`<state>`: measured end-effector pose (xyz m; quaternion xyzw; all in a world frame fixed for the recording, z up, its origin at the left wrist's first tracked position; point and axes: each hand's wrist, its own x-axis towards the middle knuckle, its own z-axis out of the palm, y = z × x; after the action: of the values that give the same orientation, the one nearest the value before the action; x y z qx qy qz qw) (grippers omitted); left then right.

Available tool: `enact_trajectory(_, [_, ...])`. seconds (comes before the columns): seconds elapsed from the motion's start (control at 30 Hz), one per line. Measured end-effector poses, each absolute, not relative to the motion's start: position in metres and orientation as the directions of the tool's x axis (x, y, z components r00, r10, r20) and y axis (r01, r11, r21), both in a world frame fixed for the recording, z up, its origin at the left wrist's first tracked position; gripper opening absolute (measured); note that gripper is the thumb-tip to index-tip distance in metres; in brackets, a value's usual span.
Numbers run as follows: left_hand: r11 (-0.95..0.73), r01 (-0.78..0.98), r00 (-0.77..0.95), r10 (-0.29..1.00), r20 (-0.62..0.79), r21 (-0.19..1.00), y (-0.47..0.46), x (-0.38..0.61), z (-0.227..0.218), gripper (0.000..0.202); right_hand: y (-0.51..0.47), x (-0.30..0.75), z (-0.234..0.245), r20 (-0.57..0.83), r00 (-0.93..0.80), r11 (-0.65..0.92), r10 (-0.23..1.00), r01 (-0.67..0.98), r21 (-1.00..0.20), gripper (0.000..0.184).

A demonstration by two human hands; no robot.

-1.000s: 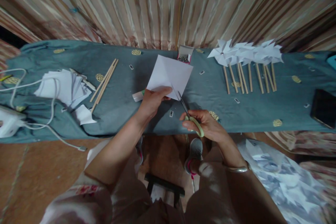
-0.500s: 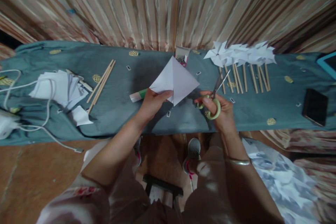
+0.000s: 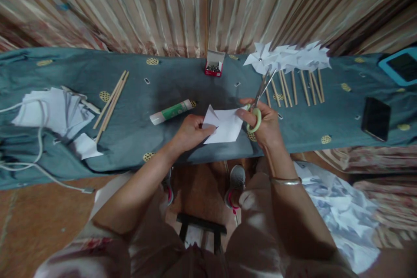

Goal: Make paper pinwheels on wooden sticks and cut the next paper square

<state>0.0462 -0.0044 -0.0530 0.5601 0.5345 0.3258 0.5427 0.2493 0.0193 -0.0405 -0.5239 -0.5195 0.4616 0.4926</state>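
Observation:
A white sheet of paper point(image 3: 226, 127) with slits cut into it is pinched at its left side by my left hand point(image 3: 190, 132). My right hand point(image 3: 270, 126) is closed around green-handled scissors point(image 3: 258, 119), whose blades point away from me and stand a little apart. The thumb of that hand also meets the paper's right corner. Just beyond my left hand lies a green and white glue stick point(image 3: 176, 111). Farther back is an open small red box point(image 3: 213, 69) of metal pins or tacks.
White paper pinwheels point(image 3: 286, 58) on wooden sticks lie in a row at the back right. Stacked paper point(image 3: 54, 110), loose sticks point(image 3: 112, 102) and a white cable point(image 3: 41, 139) are on the left. A black phone point(image 3: 376, 119) and blue-framed tablet point(image 3: 400, 66) lie right.
The paper has turned from a diamond to lying roughly square and come lower, uncovering the glue stick and box. My right hand has moved in to touch its right corner, still holding the scissors.

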Motion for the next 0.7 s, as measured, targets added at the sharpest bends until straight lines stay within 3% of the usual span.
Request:
enact_trajectory(0.3, [0.244,0.027,0.191,0.951,-0.244,0.969,-0.005,0.050,-0.049,0.031,0.023,0.243,-0.040,-0.001,0.178,0.002,0.984,-0.017,-1.000,0.024])
enact_trajectory(0.47, [0.221,0.021,0.171,0.960,-0.222,0.975,-0.004,0.050,-0.053,0.022,0.025,0.242,-0.042,0.030,0.189,0.030,0.981,-0.001,-1.000,0.023])
enact_trajectory(0.7, [0.233,0.084,0.140,0.960,-0.243,0.969,-0.004,0.047,-0.046,0.025,0.030,0.245,-0.042,0.005,0.243,0.010,0.970,-0.021,-1.000,0.029])
